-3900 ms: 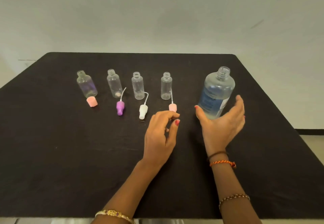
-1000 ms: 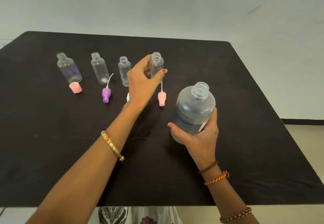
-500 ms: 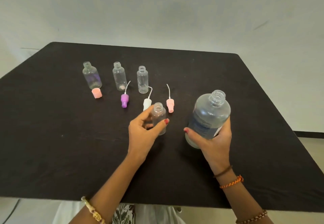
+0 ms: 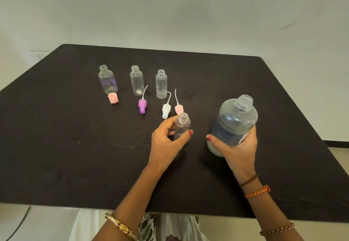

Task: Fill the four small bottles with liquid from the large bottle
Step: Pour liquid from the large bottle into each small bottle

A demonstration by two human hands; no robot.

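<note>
My left hand [image 4: 167, 142] grips a small clear bottle [image 4: 182, 124], open at the top, near the middle of the black table [image 4: 75, 155]. My right hand [image 4: 236, 150] holds the large clear bottle [image 4: 235, 121], uncapped and partly filled with liquid, tilted slightly to the right of the small one. Three other small open bottles stand in a row further back: the left one [image 4: 107, 80], the middle one [image 4: 137, 80] and the right one [image 4: 161, 84].
Loose caps lie in front of the row: a pink cap [image 4: 113, 98], a purple spray cap [image 4: 142, 105], a white spray cap [image 4: 166, 110] and a pink spray cap [image 4: 178, 107]. A pale wall rises behind the table.
My left hand took the rightmost small bottle from the row and brought it toward me. My right hand lifted the large bottle and drew it nearer too.
</note>
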